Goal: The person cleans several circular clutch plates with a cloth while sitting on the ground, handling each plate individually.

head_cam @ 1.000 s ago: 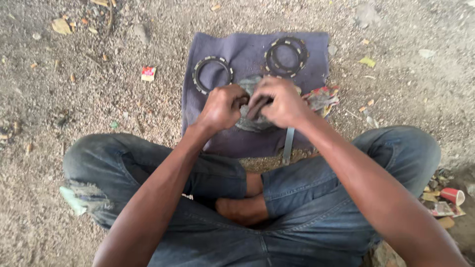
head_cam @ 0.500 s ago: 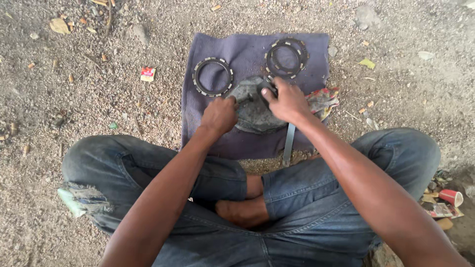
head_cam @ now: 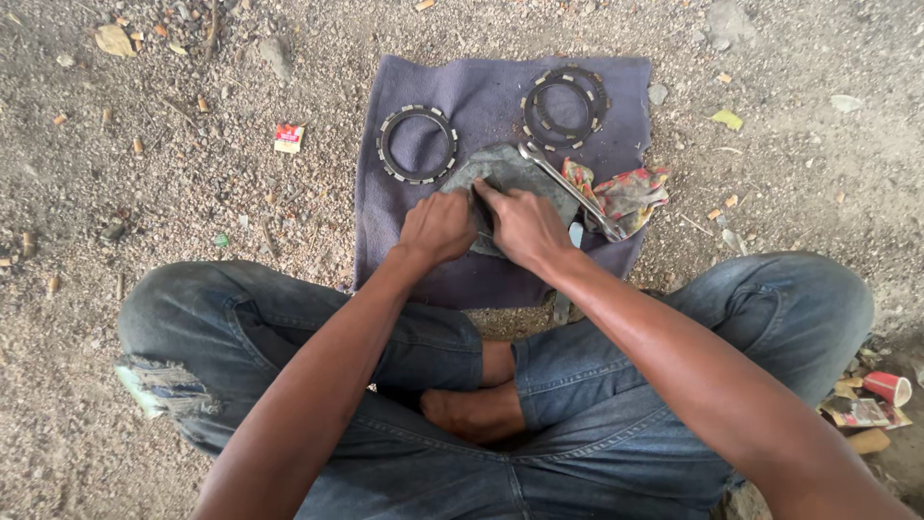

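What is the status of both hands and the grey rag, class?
Left hand and right hand both pressed on grey rag. Rag lies on purple cloth. Wrench rests against rag's right edge.

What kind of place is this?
Likely an outdoor, makeshift repair spot: bare gravel ground, a purple cloth as work mat with toothed rings and a wrench, litter around.

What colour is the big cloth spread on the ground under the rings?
The spread cloth is a dusty purple-blue, plain with no pattern; the head view shows it clearly.
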